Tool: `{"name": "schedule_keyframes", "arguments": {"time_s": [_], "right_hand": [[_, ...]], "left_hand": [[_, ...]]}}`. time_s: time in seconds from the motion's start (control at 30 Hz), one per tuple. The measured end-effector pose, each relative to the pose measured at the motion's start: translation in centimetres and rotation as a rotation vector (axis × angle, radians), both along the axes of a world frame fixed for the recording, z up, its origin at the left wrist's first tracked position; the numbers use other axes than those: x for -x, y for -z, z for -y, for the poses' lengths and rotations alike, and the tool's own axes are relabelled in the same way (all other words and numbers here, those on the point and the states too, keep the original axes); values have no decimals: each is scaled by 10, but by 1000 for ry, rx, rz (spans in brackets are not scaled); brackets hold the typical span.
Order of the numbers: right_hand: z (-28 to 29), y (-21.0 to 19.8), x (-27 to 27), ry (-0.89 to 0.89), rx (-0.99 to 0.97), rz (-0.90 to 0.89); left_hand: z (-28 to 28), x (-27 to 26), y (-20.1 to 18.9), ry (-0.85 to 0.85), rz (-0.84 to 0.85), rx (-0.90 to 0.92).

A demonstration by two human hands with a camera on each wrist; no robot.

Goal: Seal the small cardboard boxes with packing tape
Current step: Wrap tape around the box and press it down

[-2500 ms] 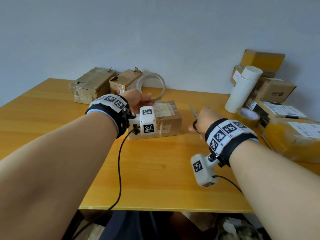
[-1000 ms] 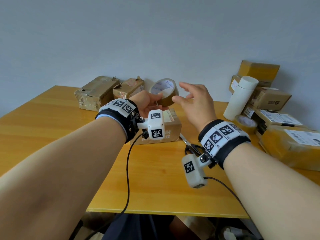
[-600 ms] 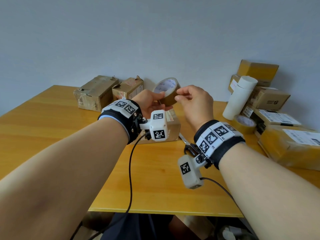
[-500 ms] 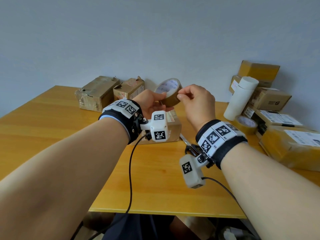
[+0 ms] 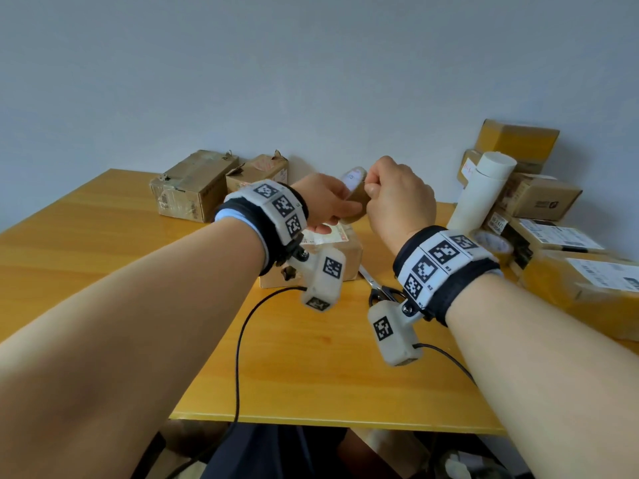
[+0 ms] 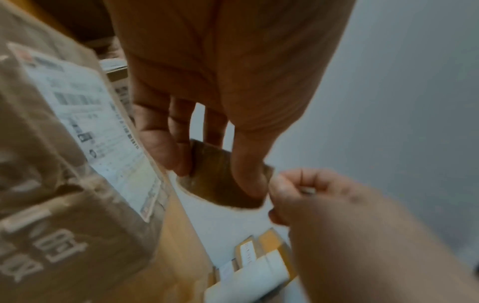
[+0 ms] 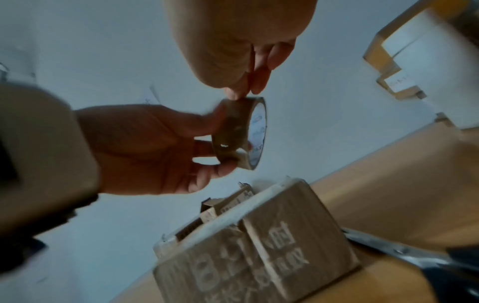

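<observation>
Brown packing tape on a roll [image 5: 356,198] is held in the air above the desk [image 5: 311,368], over the small box [image 5: 345,257] that lies between our forearms. Our left hand [image 5: 325,202] carries the roll, thumb on the outer face and fingers [image 6: 158,147] curled round the rim, as the left wrist view shows. Our right hand [image 5: 397,198] meets the roll at its upper edge, thumb and forefinger pressed together in a fine pinch [image 7: 241,92] on the outermost layer; whether the loose end is already lifted we cannot tell, since the fingertips cover that spot. We judge the step in hand to be finding and freeing the tape end before any strip is drawn. To do it well, we should keep the left grip firm but off the tape end, so the roll can turn a little, and pick at the seam with a fingernail until a full-width tab comes up, since a corner pulled alone is likely to split the tape lengthwise. Once the tab is free, a slow, straight pull should keep the strip flat and off our fingers. Scissors [image 5: 377,288] lie on the desk just right of the box, within easy reach for the cut. Two more small boxes [image 5: 193,184] wait at the back left, and a stack of parcels [image 5: 539,209] stands at the right.
</observation>
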State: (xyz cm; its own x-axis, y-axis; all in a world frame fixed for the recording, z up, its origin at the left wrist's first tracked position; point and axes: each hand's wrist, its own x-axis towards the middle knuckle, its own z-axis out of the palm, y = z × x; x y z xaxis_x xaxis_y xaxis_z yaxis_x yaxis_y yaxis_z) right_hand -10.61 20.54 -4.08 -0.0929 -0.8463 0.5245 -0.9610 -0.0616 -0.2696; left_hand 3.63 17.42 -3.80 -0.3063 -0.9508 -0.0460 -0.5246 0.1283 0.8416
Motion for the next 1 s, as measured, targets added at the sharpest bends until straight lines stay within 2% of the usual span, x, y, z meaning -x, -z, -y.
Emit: {"name": "schedule_keyframes", "arguments": {"time_s": [0.07, 0.13, 0.27, 0.33, 0.43, 0.63, 0.73, 0.8, 0.87, 0.9, 0.93, 1.0], "right_hand": [[-1, -4, -5, -28, -65, 20], [-3, -7, -8, -85, -119, 85], [-3, -15, -1, -174, -204, 487], [-2, -16, 2, -165, -263, 615], [0, -14, 1, -87, -289, 706], [4, -4, 15, -14, -198, 821], [-1, -1, 16, -138, -367, 1066], [1, 4, 16, -229, -401, 1168], [6, 6, 17, -239, -289, 1122], [9, 7, 20, -183, -203, 1057], [12, 9, 26, -91, -131, 949], [13, 15, 41, 69, -108, 622]], "left_hand": [[4, 4, 3, -74, 42, 95], [7, 4, 5, -146, 5, 131], [10, -4, 4, -130, -108, 127], [8, -4, 3, -119, -154, 141], [6, -2, 5, -97, -222, 112], [6, -7, 8, -75, -359, -40], [6, -8, 5, -57, -435, -97], [5, -5, 4, 3, -439, -122], [6, -2, 4, 44, -415, -107], [9, -2, 5, 34, -356, -71], [14, -5, 6, -1, -250, -10], [25, -16, 11, -115, 77, 126]]}}
